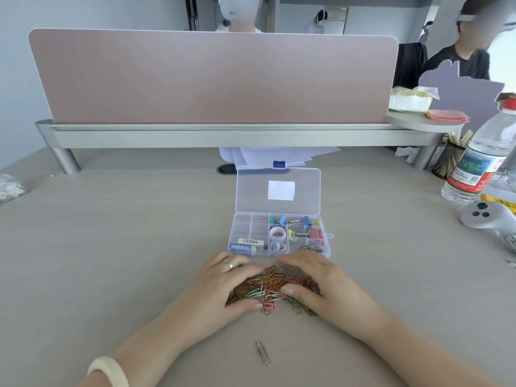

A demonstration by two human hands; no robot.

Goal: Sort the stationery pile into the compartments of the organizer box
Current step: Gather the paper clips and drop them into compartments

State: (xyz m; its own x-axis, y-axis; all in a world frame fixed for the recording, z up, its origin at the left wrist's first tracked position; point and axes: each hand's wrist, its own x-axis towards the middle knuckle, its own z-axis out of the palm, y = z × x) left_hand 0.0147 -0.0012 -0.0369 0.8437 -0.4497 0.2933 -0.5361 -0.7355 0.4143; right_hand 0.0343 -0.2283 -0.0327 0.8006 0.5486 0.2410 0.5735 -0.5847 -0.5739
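A heap of coloured paper clips [272, 286] lies on the desk just in front of the clear organizer box [240, 236], whose lid [277, 189] stands open behind it. My left hand [223, 286] and my right hand [324, 283] cup the heap from both sides, fingers curved round it and thumbs at its near edge. The box holds erasers [247, 245] at the front left, tape rolls [277, 240] in the middle and binder clips [304, 230] on the right. Its back left compartments look bare. One silver paper clip [263, 353] lies alone, nearer to me.
A water bottle [477, 160], a mesh pen cup [446, 160] and a white controller [487, 219] stand at the right. A pink divider screen [212, 76] runs along the desk's back, with people beyond it. A crumpled plastic bag [9, 187] lies at the far left.
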